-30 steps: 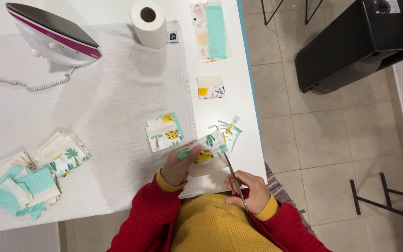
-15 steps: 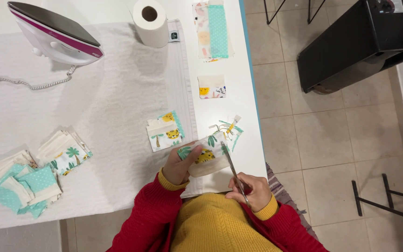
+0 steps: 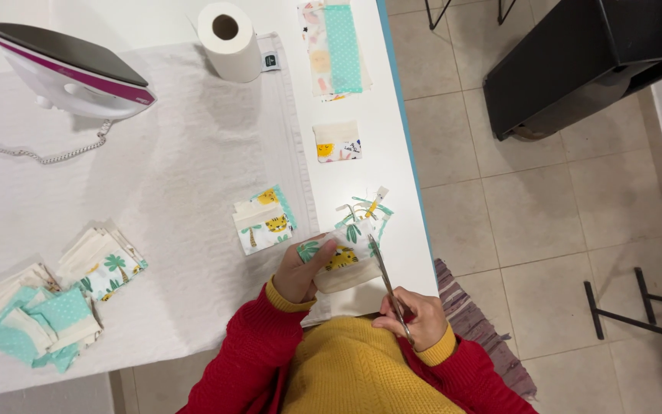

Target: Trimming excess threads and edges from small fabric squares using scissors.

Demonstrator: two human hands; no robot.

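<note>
Scissors [image 3: 387, 285] sit gripped in your right hand [image 3: 415, 318], blades angled up to the printed fabric piece [image 3: 342, 257] that your left hand [image 3: 300, 272] pinches closed at the table [image 3: 193, 176] edge near you. Fabric scraps [image 3: 365, 208] lie just beyond, a folded patch [image 3: 264, 221] to the left.
</note>
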